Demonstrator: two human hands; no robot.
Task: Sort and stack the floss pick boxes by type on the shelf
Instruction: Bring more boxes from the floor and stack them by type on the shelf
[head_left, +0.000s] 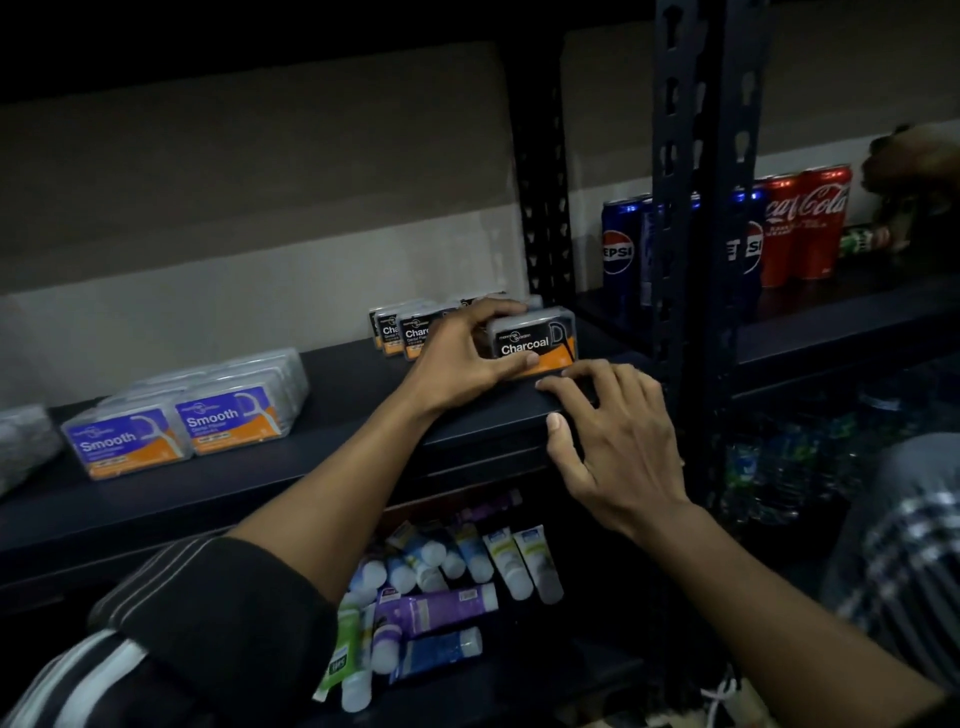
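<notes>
My left hand (470, 353) grips a black-and-orange Charcoal floss pick box (540, 338) that stands at the right end of the dark shelf (322, 447). Its thumb lies across the box front and its fingers curl over the top. Behind it, more Charcoal boxes (402, 330) stand in a row toward the wall. My right hand (608, 436) rests on the shelf's front edge just below that box, fingers spread and straight. At the left, blue-and-orange Smooth boxes (176, 428) stand in rows.
A perforated black upright post (696, 208) borders the shelf on the right. Pepsi cans (621, 249) and Coca-Cola cans (805, 223) stand on the neighbouring shelf. Tubes of cream (441, 587) lie on the shelf below. A clear pack (23, 441) sits at the far left.
</notes>
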